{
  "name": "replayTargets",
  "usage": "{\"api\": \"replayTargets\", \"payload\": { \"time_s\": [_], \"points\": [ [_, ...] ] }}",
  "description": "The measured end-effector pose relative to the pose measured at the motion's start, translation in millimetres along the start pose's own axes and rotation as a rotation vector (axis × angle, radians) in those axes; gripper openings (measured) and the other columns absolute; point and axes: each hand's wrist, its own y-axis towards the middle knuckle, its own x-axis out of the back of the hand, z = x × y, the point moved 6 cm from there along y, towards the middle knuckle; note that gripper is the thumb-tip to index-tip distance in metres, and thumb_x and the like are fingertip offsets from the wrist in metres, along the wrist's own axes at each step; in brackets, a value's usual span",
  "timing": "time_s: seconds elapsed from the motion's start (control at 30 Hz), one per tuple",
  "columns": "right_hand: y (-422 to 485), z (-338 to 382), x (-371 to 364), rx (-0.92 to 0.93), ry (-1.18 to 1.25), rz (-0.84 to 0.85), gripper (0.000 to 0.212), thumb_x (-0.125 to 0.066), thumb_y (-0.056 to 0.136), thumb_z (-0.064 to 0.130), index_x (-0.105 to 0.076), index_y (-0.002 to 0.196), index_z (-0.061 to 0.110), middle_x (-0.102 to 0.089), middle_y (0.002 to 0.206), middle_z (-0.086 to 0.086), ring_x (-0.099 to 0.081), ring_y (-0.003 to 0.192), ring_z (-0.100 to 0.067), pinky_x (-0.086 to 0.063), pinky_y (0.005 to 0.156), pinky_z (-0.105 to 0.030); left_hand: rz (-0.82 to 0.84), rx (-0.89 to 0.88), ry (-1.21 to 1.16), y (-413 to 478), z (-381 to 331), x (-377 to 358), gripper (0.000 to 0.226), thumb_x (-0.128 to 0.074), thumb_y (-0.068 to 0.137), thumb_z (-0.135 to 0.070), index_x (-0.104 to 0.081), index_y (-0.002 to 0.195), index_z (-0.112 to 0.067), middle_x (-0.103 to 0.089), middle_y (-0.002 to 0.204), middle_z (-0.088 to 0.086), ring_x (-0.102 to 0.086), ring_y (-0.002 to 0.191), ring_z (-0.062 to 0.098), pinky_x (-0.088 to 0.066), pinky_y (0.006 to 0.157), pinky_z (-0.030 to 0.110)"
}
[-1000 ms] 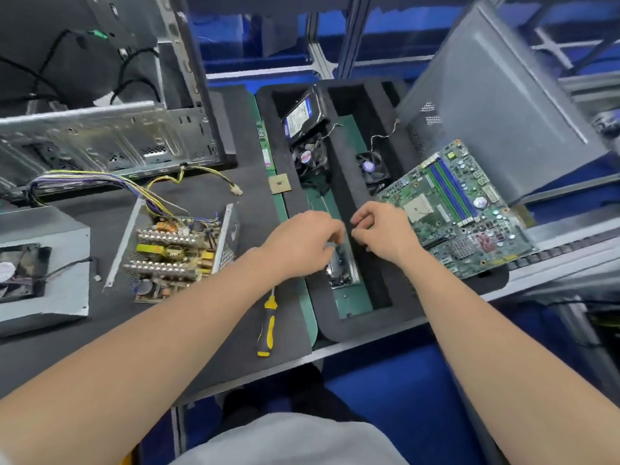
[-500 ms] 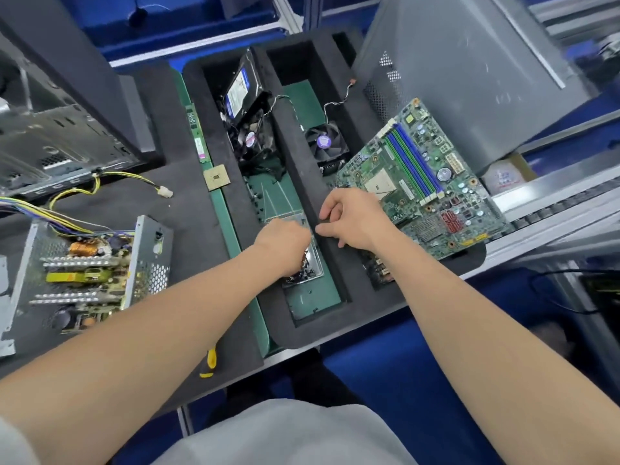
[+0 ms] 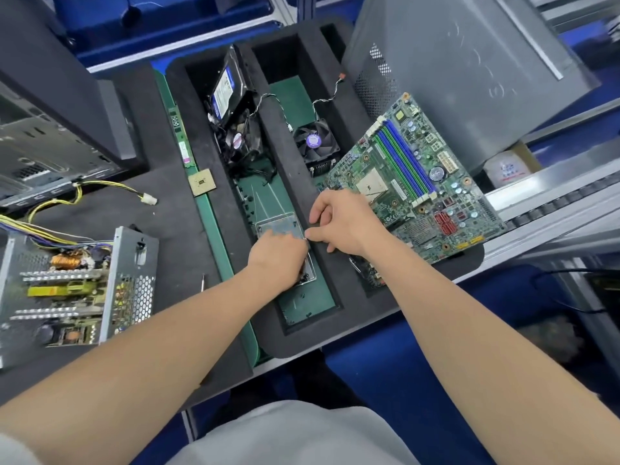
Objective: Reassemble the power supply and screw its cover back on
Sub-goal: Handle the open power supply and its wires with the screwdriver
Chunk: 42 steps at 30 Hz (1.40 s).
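— Since a second ago the left hand [image 3: 278, 260] has gone down from beside the right hand [image 3: 339, 223] into the foam tray [image 3: 281, 152], onto the clear box [image 3: 276, 226] in the middle compartment. And the power supply?

— Far left of the frame, about mid-height. The power supply [image 3: 77, 286] has no cover on. It is a bare metal case, open side up, showing a copper coil, silver finned bars and a yellow part. Its right-hand wall is punched with round holes.

— How close to the fingers?

— Well apart. It lies left of the left forearm, and neither hand touches it.

— Which way does it lie?

— Its long side seems to run left to right across the frame, as the finned bars do. The punched wall faces the hands. The wires [image 3: 40, 226], mostly yellow, leave near its upper left and run off the left edge.

— And the fingers?

— On the left hand they are bent down into the clear box and blurred, so I cannot tell whether they hold anything. On the right hand they are curled, thumb and forefinger tips together on the foam wall just beside the box. Whether something small is pinched there, I cannot tell.

— Anything else nearby?

— A green circuit board [image 3: 419, 182] lies on the tray's right side, behind the right hand. A screwdriver [image 3: 202, 282] tip shows just above the left forearm.
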Motion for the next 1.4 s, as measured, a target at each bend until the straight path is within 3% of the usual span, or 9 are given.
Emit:
{"api": "replayTargets", "payload": {
  "time_s": [0.23,0.4,0.6,0.73,0.8,0.93,1.07,1.2,1.4],
  "points": [
    [0.3,0.7,-1.3,0.023,-0.029,-0.020,0.022,-0.087,0.084,0.012,-0.066,0.088,0.017,-0.068,0.073,0.000,-0.067,0.044,-0.016,-0.041,0.040,-0.015,0.150,0.077,-0.206,-2.3,5.8,-6.2,0.034,-0.068,0.094,-0.011,-0.056,0.125,-0.014,-0.060,0.116,0.009,-0.064,0.113,0.034,-0.045,0.072,0.040],
    [0.7,1.2,-2.5,0.036,-0.052,-0.028,0.023,-0.087,0.084,0.013,-0.065,0.087,0.018,-0.068,0.070,0.003,-0.068,0.044,-0.016,-0.043,0.041,-0.015,0.128,0.062,-0.292,-2.1,13.0,0.8,0.027,-0.064,0.091,0.003,-0.052,0.108,-0.013,-0.039,0.089,0.002,-0.063,0.103,0.035,-0.053,0.074,0.046],
    [0.2,0.7,-3.1,0.045,-0.070,-0.035,0.023,-0.086,0.085,0.014,-0.064,0.087,0.020,-0.069,0.073,0.000,-0.068,0.044,-0.014,-0.043,0.042,-0.015,0.125,0.083,-0.309,-0.6,16.9,-0.1,0.030,-0.072,0.090,-0.001,-0.069,0.116,-0.015,-0.054,0.111,0.008,-0.062,0.097,0.033,-0.058,0.082,0.046],
    [-0.1,0.2,-3.2,0.050,-0.061,-0.038,0.023,-0.086,0.086,0.013,-0.063,0.087,0.020,-0.068,0.073,0.000,-0.068,0.044,-0.015,-0.043,0.041,-0.016,0.141,0.073,-0.364,3.7,20.2,5.5,0.024,-0.079,0.090,-0.016,-0.074,0.114,-0.016,-0.059,0.106,0.008,-0.065,0.092,0.032,-0.054,0.079,0.041],
    [0.2,0.5,-3.3,0.051,-0.060,-0.036,0.023,-0.086,0.086,0.014,-0.063,0.088,0.020,-0.067,0.072,0.001,-0.068,0.044,-0.015,-0.043,0.041,-0.016,0.085,0.082,-0.304,10.1,34.4,20.3,0.023,-0.080,0.090,-0.020,-0.075,0.112,-0.019,-0.063,0.109,0.011,-0.067,0.094,0.035,-0.052,0.076,0.038],
    [0.7,0.1,-3.0,0.042,-0.051,-0.021,0.023,-0.085,0.088,0.012,-0.063,0.089,0.018,-0.067,0.074,0.000,-0.067,0.044,-0.012,-0.046,0.041,-0.017,-0.082,0.126,0.004,31.0,75.9,54.9,0.021,-0.069,0.088,-0.004,-0.074,0.107,-0.013,-0.070,0.107,0.015,-0.070,0.096,0.035,-0.051,0.075,0.037],
    [0.2,-0.9,-1.7,0.028,-0.021,-0.013,0.022,-0.085,0.088,0.011,-0.064,0.090,0.017,-0.067,0.077,-0.001,-0.065,0.043,-0.009,-0.049,0.043,-0.017,-0.024,0.179,0.058,49.6,104.4,57.7,0.021,-0.064,0.087,-0.001,-0.067,0.105,-0.010,-0.066,0.103,0.013,-0.069,0.092,0.036,-0.040,0.069,0.036],
    [0.2,-1.2,-0.7,0.017,-0.019,-0.006,0.022,-0.085,0.088,0.013,-0.064,0.091,0.018,-0.068,0.078,-0.001,-0.068,0.045,-0.011,-0.050,0.045,-0.018,0.018,0.178,0.120,62.3,106.3,47.8,0.020,-0.060,0.083,-0.001,-0.062,0.096,-0.016,-0.062,0.091,0.006,-0.064,0.091,0.030,-0.041,0.091,0.039],
    [1.2,0.0,-0.9,0.002,-0.024,-0.003,0.022,-0.085,0.088,0.015,-0.063,0.090,0.018,-0.070,0.076,0.000,-0.069,0.047,-0.013,-0.048,0.044,-0.016,0.007,0.123,0.250,66.9,102.9,37.0,0.016,-0.058,0.087,-0.011,-0.061,0.098,-0.022,-0.070,0.107,0.003,-0.062,0.103,0.027,-0.036,0.104,0.043]
  ]
}}
